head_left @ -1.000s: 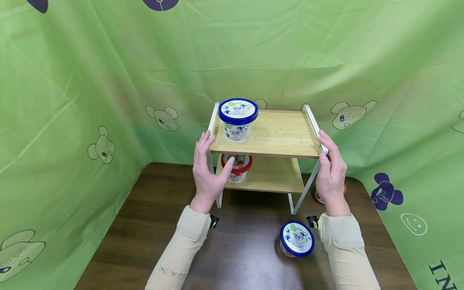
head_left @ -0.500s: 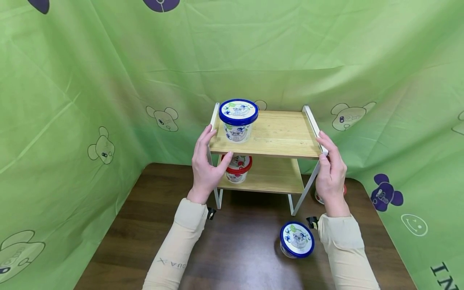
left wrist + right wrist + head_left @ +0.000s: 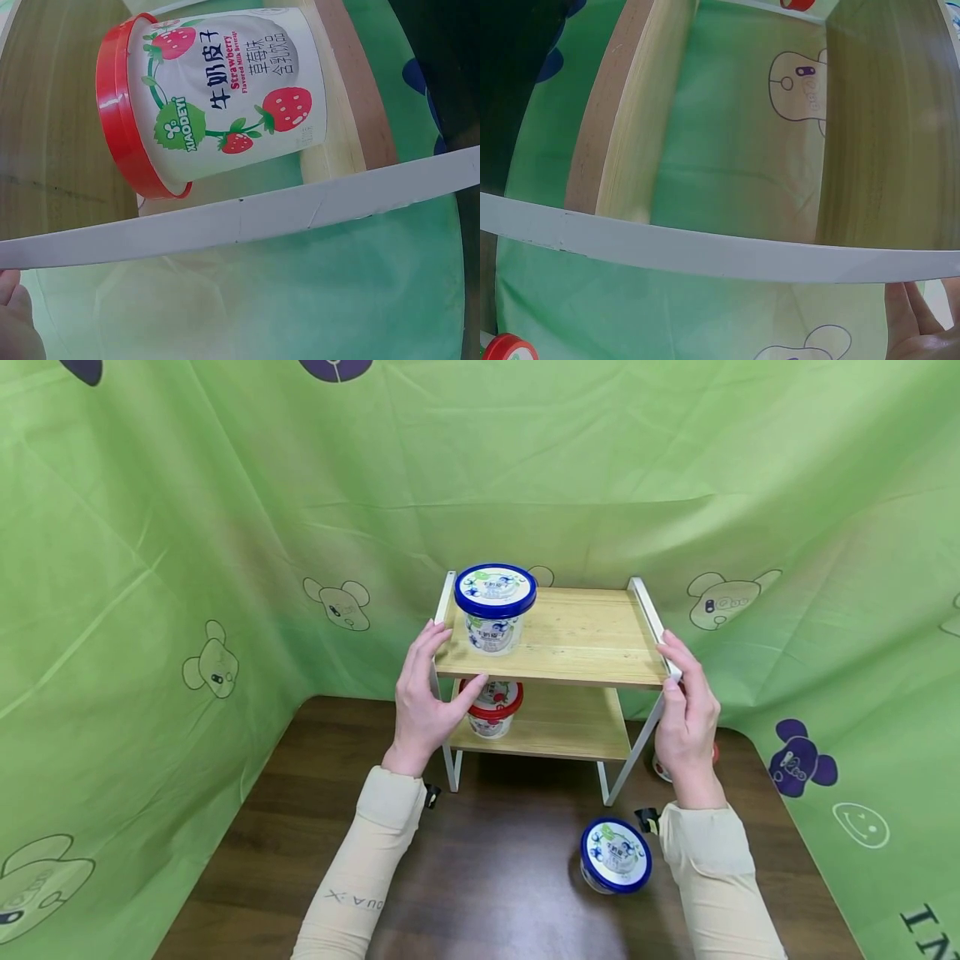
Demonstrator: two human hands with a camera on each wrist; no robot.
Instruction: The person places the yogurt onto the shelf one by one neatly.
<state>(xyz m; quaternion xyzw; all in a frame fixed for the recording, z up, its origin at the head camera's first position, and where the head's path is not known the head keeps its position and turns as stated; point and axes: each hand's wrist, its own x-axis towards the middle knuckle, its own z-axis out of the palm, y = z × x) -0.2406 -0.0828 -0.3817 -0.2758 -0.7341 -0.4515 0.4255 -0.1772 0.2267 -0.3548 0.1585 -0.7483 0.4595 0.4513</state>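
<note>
"Green cloth (image 3: 225,485) is hung behind the desk (image 3: 510,843); what is shelved?"

"At centre, a blue-lidded tub (image 3: 494,612) is set atop the rack (image 3: 588,631), a red-lidded tub (image 3: 496,718) below; lower right, a spare blue tub (image 3: 616,857) and spare red tub (image 3: 661,769) are left."

"Fingers (image 3: 422,653)?"

"Straight, unclenched; its sides are touched by left hand (image 3: 426,703) and right hand (image 3: 687,720)."

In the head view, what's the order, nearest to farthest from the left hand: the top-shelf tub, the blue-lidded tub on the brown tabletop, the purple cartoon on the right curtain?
1. Top-shelf tub: just ahead and right of the left hand.
2. Lower blue-lidded tub: on the tabletop, rightward.
3. Purple cartoon: far right, on the curtain.
</note>
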